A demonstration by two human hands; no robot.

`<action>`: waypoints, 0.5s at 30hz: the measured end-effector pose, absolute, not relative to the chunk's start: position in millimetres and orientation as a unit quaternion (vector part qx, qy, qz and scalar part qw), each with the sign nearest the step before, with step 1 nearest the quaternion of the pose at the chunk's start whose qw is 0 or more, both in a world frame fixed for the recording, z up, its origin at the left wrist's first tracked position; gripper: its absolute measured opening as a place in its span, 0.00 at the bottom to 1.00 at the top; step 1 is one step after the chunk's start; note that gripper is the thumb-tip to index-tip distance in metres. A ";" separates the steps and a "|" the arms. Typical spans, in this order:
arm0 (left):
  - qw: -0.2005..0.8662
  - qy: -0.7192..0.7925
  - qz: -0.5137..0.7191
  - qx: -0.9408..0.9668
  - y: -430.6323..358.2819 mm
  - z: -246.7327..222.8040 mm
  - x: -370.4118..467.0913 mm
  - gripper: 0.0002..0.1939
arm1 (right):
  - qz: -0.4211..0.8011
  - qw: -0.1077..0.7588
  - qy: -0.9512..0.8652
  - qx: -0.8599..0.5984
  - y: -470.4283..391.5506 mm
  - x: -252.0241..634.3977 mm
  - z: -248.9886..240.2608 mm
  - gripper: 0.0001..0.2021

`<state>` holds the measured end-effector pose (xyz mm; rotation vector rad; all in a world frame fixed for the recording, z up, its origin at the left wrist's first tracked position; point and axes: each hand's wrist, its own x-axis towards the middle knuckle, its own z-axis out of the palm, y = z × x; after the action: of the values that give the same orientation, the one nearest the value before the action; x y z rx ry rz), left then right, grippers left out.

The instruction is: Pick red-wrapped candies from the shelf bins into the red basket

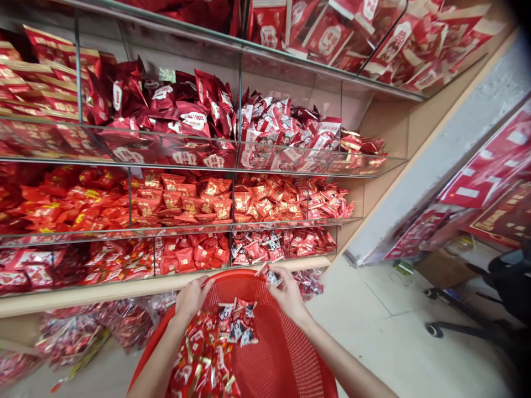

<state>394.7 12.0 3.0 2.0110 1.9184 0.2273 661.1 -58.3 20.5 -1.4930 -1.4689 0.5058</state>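
Small wrapped packet (pixel 269 276) pinched in the right hand's (pixel 288 293) fingers, over the red basket's (pixel 269 359) far rim; left hand (pixel 191 299) at the far-left rim, fingers curled, grip unclear.

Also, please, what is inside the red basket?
Inside the red basket, red packets fill the left side, with black-and-white-printed packets beside them. Anything beneath these is covered.
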 end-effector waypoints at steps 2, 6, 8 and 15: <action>0.175 0.676 0.081 0.711 10.7 5.3 396.4 0.28 | 0.262 0.418 -0.608 -0.622 -75.3 655.3 0.6 0.15; 0.172 0.672 0.077 0.716 8.3 9.3 398.4 0.26 | 0.314 0.314 -0.608 -0.658 -90.4 651.1 -34.7 0.15; 0.169 0.669 0.076 0.720 7.5 10.7 398.2 0.26 | 0.306 0.287 -0.603 -0.679 -92.6 649.7 -43.6 0.16; 0.166 0.674 0.075 0.716 6.7 12.7 395.8 0.31 | 0.354 0.212 -0.569 -0.711 -101.4 635.2 -47.8 0.19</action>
<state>395.8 6.7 12.7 2.0388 1.9186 0.2123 635.2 -101.4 -47.8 -1.9740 -1.5807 0.9839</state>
